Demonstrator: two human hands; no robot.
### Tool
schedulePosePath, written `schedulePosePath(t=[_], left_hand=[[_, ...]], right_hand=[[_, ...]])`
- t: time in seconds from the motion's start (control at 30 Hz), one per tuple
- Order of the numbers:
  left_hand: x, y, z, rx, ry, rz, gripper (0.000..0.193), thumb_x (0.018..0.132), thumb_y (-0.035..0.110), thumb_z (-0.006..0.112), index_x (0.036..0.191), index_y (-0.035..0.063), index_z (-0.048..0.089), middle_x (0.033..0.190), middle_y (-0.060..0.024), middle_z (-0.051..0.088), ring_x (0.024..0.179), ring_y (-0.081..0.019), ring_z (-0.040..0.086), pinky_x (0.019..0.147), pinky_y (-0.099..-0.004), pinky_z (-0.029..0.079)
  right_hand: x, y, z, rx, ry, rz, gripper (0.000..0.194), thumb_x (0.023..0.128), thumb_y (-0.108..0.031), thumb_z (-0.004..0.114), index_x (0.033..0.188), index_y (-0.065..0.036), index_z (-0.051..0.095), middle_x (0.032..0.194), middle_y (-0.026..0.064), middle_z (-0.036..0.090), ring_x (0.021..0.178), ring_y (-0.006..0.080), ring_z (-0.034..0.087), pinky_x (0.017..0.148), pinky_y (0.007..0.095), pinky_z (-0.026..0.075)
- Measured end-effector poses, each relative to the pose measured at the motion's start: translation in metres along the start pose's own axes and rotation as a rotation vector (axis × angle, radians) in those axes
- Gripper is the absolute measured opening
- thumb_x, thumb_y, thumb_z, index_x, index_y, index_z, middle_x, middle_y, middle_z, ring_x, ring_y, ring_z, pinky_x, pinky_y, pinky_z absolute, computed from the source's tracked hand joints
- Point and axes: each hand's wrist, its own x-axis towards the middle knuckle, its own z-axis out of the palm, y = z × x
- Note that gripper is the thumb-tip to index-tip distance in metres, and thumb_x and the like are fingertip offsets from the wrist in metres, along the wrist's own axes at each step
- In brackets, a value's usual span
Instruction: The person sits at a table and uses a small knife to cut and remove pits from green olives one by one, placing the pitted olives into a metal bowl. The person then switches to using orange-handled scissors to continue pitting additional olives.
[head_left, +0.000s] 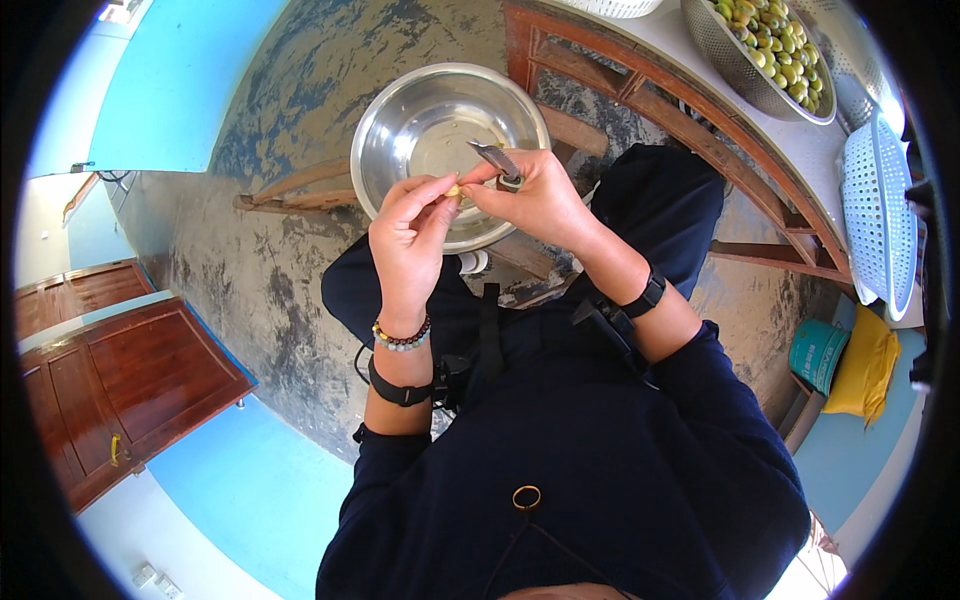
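My left hand pinches a small pale-yellow piece between thumb and fingertips. The fingertips of my right hand meet the same piece. Against the palm, my right hand also holds a metal peeler-like tool with a serrated edge; its blade points up and to the left, and the fingers hide part of it. Both hands are above the near half of a wide stainless steel basin. A little clear liquid seems to lie in its bottom, and a small greenish bit shows behind the blade.
A wooden-framed table curves along the right. On it are a metal colander of small green-yellow oval fruits and a light-blue plastic basket. Wooden stool parts flank the basin. A teal bucket stands beside a yellow bag.
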Motion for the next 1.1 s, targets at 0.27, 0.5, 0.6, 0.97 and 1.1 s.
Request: schedulePosePath(t=[0.27,0.5,0.6,0.97,1.1], left_hand=[[0.000,0.011,-0.002,0.144,-0.076,0.002,0.024,0.085,-0.010,0.062,0.106,-0.0029,0.068,0.103,-0.0060,0.060,0.088,-0.0108,0.061,0.078,-0.0219,0.050],[0.001,0.007,-0.004,-0.007,-0.120,-0.092,0.023,0.086,-0.008,0.061,0.108,-0.0031,0.067,0.103,-0.0068,0.064,0.087,-0.0111,0.062,0.079,-0.0235,0.052],[0.001,0.003,-0.004,-0.178,-0.111,-0.194,0.021,0.088,-0.005,0.061,0.109,-0.0032,0.065,0.102,-0.0084,0.067,0.088,-0.0122,0.063,0.077,-0.0242,0.053],[-0.001,-0.007,-0.003,-0.517,-0.096,-0.232,0.024,0.085,-0.007,0.063,0.108,-0.0021,0.063,0.102,-0.0093,0.066,0.091,-0.0144,0.063,0.082,-0.0256,0.051],[0.000,-0.009,-0.003,-0.573,-0.103,-0.205,0.021,0.086,-0.005,0.063,0.107,-0.0013,0.062,0.102,-0.0085,0.065,0.090,-0.0146,0.062,0.082,-0.0261,0.051]], right_hand=[[0.001,0.006,-0.004,-0.080,-0.029,-0.095,0.013,0.077,-0.010,0.070,0.080,0.003,0.070,0.069,0.0129,0.067,0.064,0.0098,0.058,0.059,0.0285,0.047],[-0.001,0.006,-0.006,-0.028,-0.035,-0.027,0.010,0.076,-0.008,0.070,0.078,0.002,0.068,0.069,0.0076,0.066,0.068,0.0071,0.057,0.063,0.0271,0.047],[0.000,0.005,-0.006,0.074,-0.047,0.081,0.011,0.077,-0.008,0.071,0.078,0.002,0.068,0.072,0.0036,0.067,0.071,0.0059,0.056,0.066,0.0258,0.048],[0.001,0.008,-0.004,0.276,-0.043,0.161,0.006,0.082,-0.004,0.067,0.081,0.001,0.068,0.078,0.0024,0.067,0.077,0.0069,0.058,0.074,0.0242,0.047],[0.001,0.008,-0.004,0.260,-0.027,0.158,0.005,0.081,-0.004,0.068,0.081,0.001,0.067,0.079,0.0014,0.066,0.076,0.0068,0.057,0.074,0.0239,0.047]])
